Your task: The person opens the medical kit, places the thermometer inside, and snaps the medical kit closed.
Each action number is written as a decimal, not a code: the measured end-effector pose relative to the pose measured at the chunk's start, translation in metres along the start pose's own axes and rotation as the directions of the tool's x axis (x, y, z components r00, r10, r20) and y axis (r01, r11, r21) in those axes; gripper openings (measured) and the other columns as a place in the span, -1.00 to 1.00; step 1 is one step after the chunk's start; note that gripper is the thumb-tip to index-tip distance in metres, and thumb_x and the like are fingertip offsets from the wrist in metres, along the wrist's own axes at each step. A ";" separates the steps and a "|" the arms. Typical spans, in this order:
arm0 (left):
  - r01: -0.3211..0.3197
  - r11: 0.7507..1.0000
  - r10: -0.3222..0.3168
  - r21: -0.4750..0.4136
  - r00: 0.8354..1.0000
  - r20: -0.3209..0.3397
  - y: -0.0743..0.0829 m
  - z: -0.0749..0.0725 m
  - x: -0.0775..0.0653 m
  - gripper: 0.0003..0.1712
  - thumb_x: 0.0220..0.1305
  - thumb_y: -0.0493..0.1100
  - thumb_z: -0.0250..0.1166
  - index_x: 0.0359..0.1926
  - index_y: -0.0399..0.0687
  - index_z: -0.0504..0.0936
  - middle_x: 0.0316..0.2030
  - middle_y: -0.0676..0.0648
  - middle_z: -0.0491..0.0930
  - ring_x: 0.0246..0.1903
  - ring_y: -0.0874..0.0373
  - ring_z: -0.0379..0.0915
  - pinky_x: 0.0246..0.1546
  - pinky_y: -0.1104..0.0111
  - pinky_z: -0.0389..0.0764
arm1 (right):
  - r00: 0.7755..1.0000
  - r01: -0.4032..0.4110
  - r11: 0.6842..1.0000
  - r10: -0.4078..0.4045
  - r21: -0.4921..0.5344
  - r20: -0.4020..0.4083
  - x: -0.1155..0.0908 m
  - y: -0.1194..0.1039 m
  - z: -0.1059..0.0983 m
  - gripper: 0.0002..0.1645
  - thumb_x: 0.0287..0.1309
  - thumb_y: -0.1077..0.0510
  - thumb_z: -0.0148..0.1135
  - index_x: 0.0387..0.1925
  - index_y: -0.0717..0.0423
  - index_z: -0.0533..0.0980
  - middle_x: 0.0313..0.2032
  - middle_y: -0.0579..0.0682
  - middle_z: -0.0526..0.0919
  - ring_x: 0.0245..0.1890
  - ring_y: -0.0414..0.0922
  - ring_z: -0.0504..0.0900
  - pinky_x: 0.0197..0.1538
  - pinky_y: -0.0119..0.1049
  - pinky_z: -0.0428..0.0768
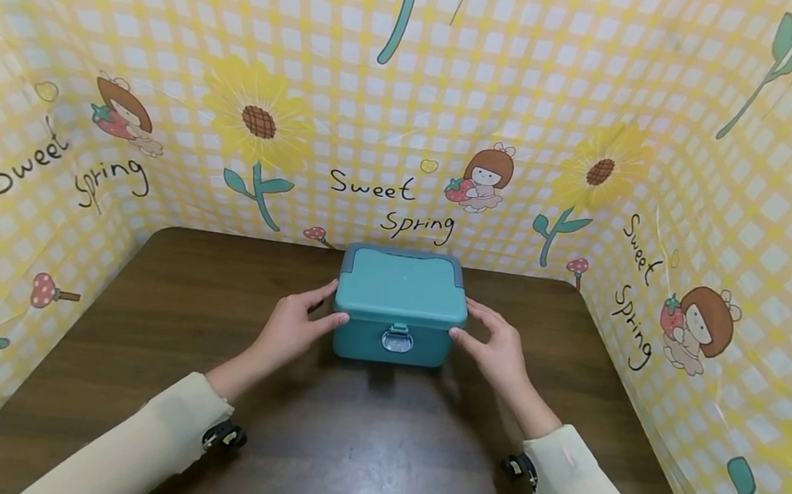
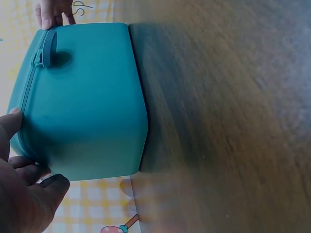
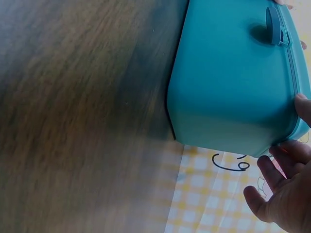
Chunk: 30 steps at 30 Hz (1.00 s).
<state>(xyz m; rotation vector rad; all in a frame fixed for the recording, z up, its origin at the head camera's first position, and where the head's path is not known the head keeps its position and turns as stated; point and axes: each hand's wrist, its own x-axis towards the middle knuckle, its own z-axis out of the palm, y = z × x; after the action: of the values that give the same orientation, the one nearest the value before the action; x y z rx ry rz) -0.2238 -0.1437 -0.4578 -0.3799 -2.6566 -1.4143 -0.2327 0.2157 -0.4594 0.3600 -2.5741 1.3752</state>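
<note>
A teal lidded storage box (image 1: pixel 402 295) stands on the wooden table, its lid (image 1: pixel 403 283) down. On its front an oval latch (image 1: pixel 397 342) juts out from the wall, as both wrist views show. My left hand (image 1: pixel 294 323) grips the box's left end, thumb at the front corner by the lid's rim and fingers along the side. The right hand (image 1: pixel 499 346) grips the other end in the same way. In the left wrist view the left fingers (image 2: pixel 29 170) reach under the rim. Some right fingers (image 3: pixel 272 174) are spread beside the end wall. What is inside the box is hidden.
The dark wooden table (image 1: pixel 376 452) has a yellow checked cloth (image 1: pixel 394 119) with printed flowers and figures rising as walls at its back and sides. The box stands near the table's back edge. A black wrist device (image 1: pixel 223 436) sits at the left cuff, another (image 1: pixel 520 470) at the right.
</note>
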 end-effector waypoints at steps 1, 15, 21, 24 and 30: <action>0.003 1.000 -0.003 -0.001 1.000 -0.003 -0.001 0.001 0.001 -0.11 0.30 0.25 0.38 0.51 -0.02 0.35 0.45 -0.08 0.35 0.38 -0.08 0.38 0.29 -0.06 0.49 | 1.000 0.001 1.000 -0.001 -0.002 -0.005 0.001 0.001 0.001 -0.26 0.16 -0.11 0.51 0.32 0.04 0.54 0.34 0.01 0.56 0.42 0.04 0.43 0.47 0.23 0.29; 0.034 0.999 -0.035 -0.041 0.999 -0.024 -0.010 0.010 0.009 -0.07 0.32 0.32 0.32 0.54 0.00 0.30 0.47 -0.11 0.33 0.41 -0.11 0.35 0.31 -0.05 0.47 | 0.997 0.009 1.000 -0.007 0.025 -0.077 0.008 0.004 0.009 -0.34 0.19 -0.04 0.51 0.28 0.07 0.58 0.29 -0.01 0.60 0.36 0.01 0.50 0.45 0.14 0.37; 0.034 0.998 -0.036 -0.047 0.998 -0.043 -0.012 0.017 0.006 -0.01 0.28 0.28 0.40 0.56 -0.05 0.26 0.48 -0.17 0.31 0.39 -0.16 0.37 0.27 -0.08 0.51 | 0.992 -0.018 1.000 0.019 0.010 -0.125 0.002 -0.001 0.014 -0.38 0.19 0.01 0.51 0.24 0.12 0.59 0.24 0.09 0.63 0.33 0.07 0.52 0.42 0.12 0.41; 0.045 0.998 -0.048 -0.047 0.997 -0.060 -0.013 0.020 0.007 0.03 0.23 0.28 0.43 0.55 -0.08 0.26 0.47 -0.20 0.32 0.37 -0.19 0.38 0.26 -0.09 0.52 | 0.988 -0.043 0.999 0.046 0.019 -0.145 -0.001 -0.003 0.017 -0.38 0.19 0.00 0.51 0.24 0.14 0.59 0.23 0.11 0.63 0.32 0.08 0.52 0.41 0.10 0.42; 0.051 0.997 -0.054 -0.050 0.996 -0.072 -0.015 0.026 0.009 0.05 0.18 0.25 0.49 0.53 -0.11 0.30 0.43 -0.23 0.39 0.36 -0.22 0.40 0.24 -0.11 0.53 | 0.979 -0.069 0.994 0.084 0.085 -0.185 -0.006 -0.005 0.022 -0.41 0.20 0.00 0.51 0.21 0.14 0.60 0.17 0.12 0.65 0.29 0.09 0.53 0.41 0.13 0.42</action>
<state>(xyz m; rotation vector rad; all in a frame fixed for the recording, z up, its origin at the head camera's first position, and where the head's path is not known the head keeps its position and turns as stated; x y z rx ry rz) -0.2364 -0.1289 -0.4824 -0.2585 -2.5969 -1.4791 -0.2264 0.1957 -0.4696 0.1361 -2.4083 1.4630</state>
